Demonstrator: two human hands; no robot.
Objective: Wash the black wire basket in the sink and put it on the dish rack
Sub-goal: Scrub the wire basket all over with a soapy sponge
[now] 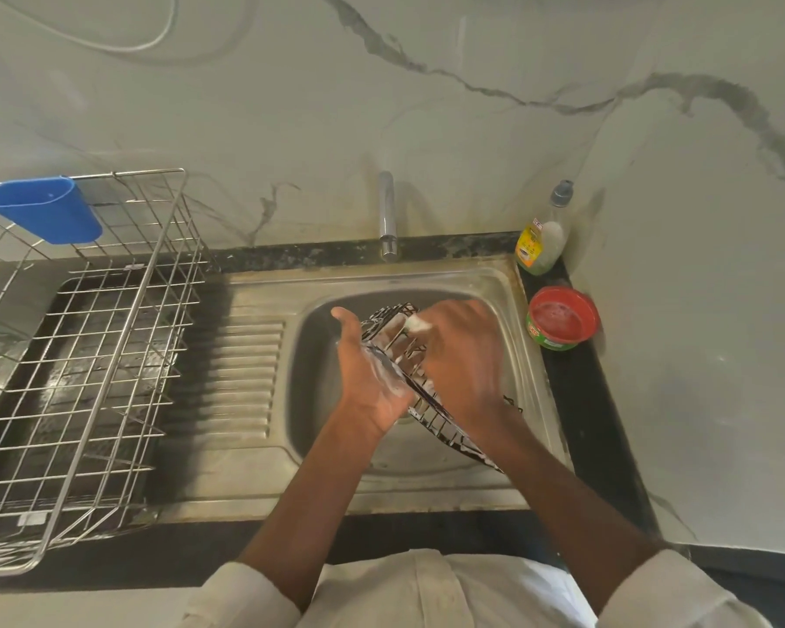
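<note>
Two hands | left grip grasping sudsy black wire basket | right grip blurred, unclear

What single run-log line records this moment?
stage: soaping | left hand: holds black wire basket over steel sink | right hand: scrubbing, blurred | steel wire dish rack: not yet loaded
</note>
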